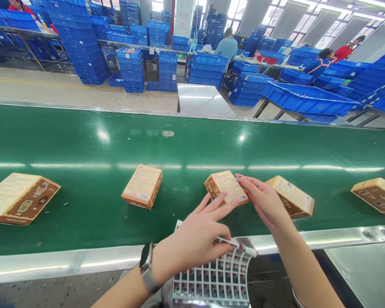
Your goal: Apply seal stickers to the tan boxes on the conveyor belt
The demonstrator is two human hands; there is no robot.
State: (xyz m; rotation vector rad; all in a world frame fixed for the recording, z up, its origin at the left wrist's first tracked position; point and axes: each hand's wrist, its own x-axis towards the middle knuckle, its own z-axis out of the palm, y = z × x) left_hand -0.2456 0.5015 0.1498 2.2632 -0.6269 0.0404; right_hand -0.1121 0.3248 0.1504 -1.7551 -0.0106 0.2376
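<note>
A cream and brown printed box point(226, 185) lies on the green conveyor belt under both my hands. My left hand point(202, 231), with a watch at the wrist, rests its stretched fingers on the box's near side. Between its thumb and curled fingers it grips a sheet of small stickers point(211, 280), which hangs bent over the belt's near edge. My right hand point(263, 201) is closed at the box's right corner, fingertips pressed against it. A small greyish piece, seemingly a sticker point(237, 179), shows at those fingertips; the fingers partly hide it.
Similar boxes lie along the belt: one box point(144, 186) to the left, another box point(291, 196) just behind my right hand, and more farther out. A metal rail point(67, 261) edges the belt. Beyond stand a metal table point(203, 98), stacked blue crates point(80, 47) and several people.
</note>
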